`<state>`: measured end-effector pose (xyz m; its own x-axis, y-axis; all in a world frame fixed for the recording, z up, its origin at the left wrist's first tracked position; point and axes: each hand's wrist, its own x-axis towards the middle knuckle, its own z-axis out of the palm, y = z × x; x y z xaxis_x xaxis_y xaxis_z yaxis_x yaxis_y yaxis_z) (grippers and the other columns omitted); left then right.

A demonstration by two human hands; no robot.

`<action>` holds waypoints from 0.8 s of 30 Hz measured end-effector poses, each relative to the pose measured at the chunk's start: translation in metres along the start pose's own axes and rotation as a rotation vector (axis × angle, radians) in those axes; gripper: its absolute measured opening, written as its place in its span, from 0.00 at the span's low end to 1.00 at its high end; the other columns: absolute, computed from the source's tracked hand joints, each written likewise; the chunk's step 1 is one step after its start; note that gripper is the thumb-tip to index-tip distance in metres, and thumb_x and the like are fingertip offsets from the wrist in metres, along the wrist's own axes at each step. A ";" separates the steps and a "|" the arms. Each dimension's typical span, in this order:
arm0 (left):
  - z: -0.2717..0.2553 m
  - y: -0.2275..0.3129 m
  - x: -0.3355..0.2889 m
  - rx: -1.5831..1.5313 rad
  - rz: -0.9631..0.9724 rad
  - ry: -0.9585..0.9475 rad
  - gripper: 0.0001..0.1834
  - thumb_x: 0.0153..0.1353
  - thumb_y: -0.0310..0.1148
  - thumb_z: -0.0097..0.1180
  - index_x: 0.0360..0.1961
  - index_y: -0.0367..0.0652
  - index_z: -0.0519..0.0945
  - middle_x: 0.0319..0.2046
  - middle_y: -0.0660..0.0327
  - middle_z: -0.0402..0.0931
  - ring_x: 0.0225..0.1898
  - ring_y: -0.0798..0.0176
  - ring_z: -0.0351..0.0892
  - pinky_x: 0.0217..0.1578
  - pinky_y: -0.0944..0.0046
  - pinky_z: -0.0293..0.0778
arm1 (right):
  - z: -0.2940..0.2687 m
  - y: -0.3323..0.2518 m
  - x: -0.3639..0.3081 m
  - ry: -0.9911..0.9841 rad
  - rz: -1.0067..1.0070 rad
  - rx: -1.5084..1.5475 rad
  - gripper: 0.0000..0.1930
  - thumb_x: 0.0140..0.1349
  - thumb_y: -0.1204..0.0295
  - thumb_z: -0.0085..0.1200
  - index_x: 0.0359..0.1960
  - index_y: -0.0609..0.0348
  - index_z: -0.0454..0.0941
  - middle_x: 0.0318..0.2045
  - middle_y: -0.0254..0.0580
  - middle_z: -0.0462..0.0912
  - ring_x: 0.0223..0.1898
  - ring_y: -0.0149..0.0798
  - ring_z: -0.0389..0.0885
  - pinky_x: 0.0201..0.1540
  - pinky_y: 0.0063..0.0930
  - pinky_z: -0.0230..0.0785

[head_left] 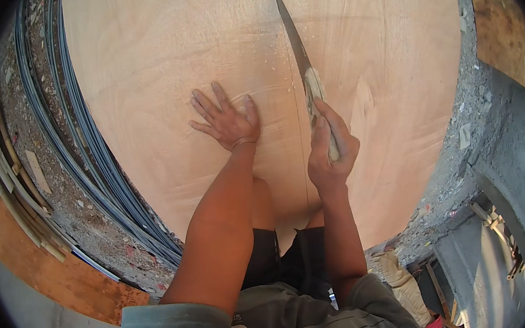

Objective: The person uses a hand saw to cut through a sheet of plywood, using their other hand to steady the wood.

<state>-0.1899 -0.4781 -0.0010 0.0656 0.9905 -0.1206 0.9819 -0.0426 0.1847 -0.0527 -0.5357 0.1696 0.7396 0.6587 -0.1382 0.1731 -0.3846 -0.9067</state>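
Observation:
A large pale plywood sheet (384, 45) lies flat in front of me, with a thin straight line running down its middle toward my body. My right hand (333, 148) is wrapped round the light-coloured handle of a handsaw (293, 33). Its long grey blade tapers away from me, lying along the line toward the top of the view. Fine sawdust specks show on the wood left of the blade. My left hand (228, 120) presses flat on the sheet left of the line, fingers spread, holding nothing.
Long dark metal rods (101, 157) run in a bundle along the sheet's left side on gravelly ground. Farther left are wooden strips (18, 187) and a brown board (39, 274). Rough concrete (462, 138) borders the right side, with scrap wood (503, 235) lower right.

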 end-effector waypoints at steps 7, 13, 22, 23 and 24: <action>0.001 0.012 -0.004 -0.028 0.019 -0.008 0.48 0.66 0.59 0.53 0.83 0.54 0.56 0.83 0.42 0.40 0.84 0.35 0.37 0.74 0.20 0.25 | 0.007 0.013 0.022 -0.019 -0.012 -0.091 0.14 0.70 0.86 0.53 0.53 0.68 0.85 0.30 0.48 0.88 0.26 0.24 0.80 0.30 0.21 0.71; 0.003 0.001 -0.002 -0.012 0.006 0.009 0.48 0.66 0.59 0.54 0.83 0.54 0.56 0.83 0.42 0.39 0.84 0.36 0.36 0.74 0.21 0.25 | 0.039 0.020 0.052 0.026 -0.068 -0.018 0.14 0.71 0.84 0.54 0.54 0.68 0.86 0.28 0.43 0.86 0.26 0.26 0.79 0.30 0.23 0.72; 0.004 0.005 -0.003 -0.023 0.027 0.007 0.48 0.65 0.58 0.54 0.82 0.52 0.57 0.84 0.42 0.38 0.84 0.36 0.36 0.74 0.21 0.24 | 0.029 0.016 0.060 0.044 -0.062 -0.018 0.14 0.72 0.85 0.52 0.54 0.68 0.86 0.34 0.47 0.90 0.30 0.21 0.81 0.33 0.16 0.71; 0.005 0.009 -0.002 -0.025 0.028 0.004 0.48 0.65 0.58 0.54 0.82 0.52 0.57 0.84 0.42 0.38 0.84 0.36 0.36 0.74 0.21 0.24 | 0.043 0.022 0.087 0.058 -0.056 0.023 0.13 0.72 0.84 0.52 0.54 0.68 0.86 0.34 0.46 0.90 0.30 0.21 0.81 0.33 0.16 0.71; 0.003 0.013 -0.001 -0.026 0.026 -0.017 0.48 0.65 0.58 0.54 0.82 0.52 0.57 0.84 0.41 0.38 0.84 0.36 0.36 0.74 0.21 0.24 | 0.044 0.025 0.086 0.062 -0.047 0.012 0.13 0.72 0.84 0.52 0.54 0.68 0.86 0.34 0.46 0.90 0.30 0.21 0.81 0.33 0.16 0.71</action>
<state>-0.1763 -0.4804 -0.0013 0.0945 0.9867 -0.1323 0.9749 -0.0648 0.2132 -0.0135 -0.4595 0.1174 0.7697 0.6345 -0.0708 0.2008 -0.3459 -0.9166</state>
